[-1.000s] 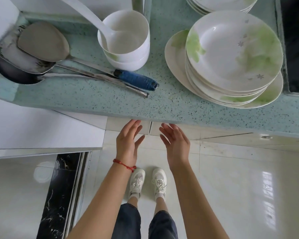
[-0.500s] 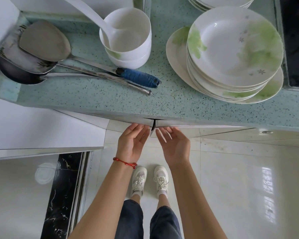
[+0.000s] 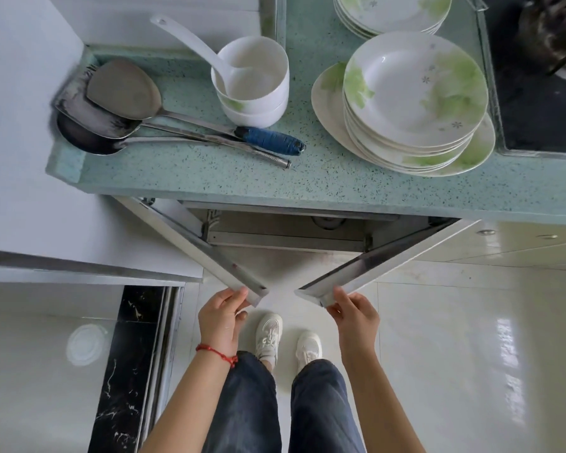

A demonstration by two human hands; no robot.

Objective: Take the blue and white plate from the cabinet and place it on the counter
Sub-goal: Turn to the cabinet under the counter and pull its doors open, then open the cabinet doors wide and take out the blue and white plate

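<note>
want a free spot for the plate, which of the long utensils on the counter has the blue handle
The spatula lying on top, nearest the bowls; its handle end is wrapped in blue. The two utensils under it have bare metal handles, and the ladle is white.

Head view: looked steeply down from above the counter.
Facing: forward over the open cabinet doors.
Nearness: close, floor nearest.

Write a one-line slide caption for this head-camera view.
Left hand and right hand hold two white cabinet doors swung open beneath a speckled green counter; no blue and white plate visible.
</note>
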